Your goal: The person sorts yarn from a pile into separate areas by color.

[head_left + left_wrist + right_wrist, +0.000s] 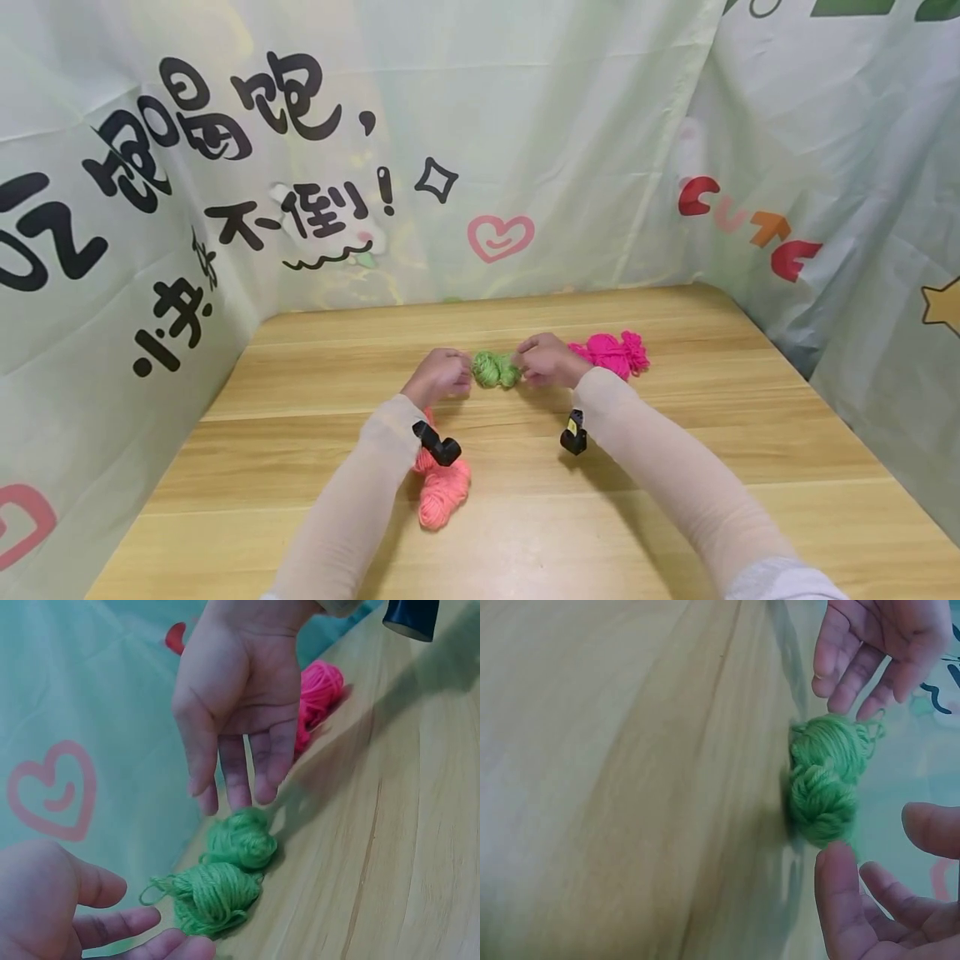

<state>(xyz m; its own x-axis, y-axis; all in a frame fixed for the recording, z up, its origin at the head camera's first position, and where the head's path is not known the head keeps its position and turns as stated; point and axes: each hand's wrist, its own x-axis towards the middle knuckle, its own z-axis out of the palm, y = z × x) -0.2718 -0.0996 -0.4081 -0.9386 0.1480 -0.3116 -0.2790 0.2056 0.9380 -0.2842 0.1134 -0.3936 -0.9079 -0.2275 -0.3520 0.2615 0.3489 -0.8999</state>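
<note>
A small green yarn skein (491, 370), pinched in at its middle, lies on the table between my two hands. My left hand (442, 373) is at its left end, fingers loosely extended; in the left wrist view the fingertips are close beside the green yarn (214, 896). My right hand (551, 360) is at the other end, fingers spread; in the right wrist view its fingertips reach the skein's near end, and I cannot tell if they touch. Neither hand grips it. A magenta yarn skein (618, 354) lies behind my right wrist, partly covered.
A coral yarn skein (442, 496) lies nearer the front, partly hidden by my left forearm and its wrist camera (438, 444). The wooden table (675, 500) meets a printed cloth backdrop (585, 167) at its back and sides.
</note>
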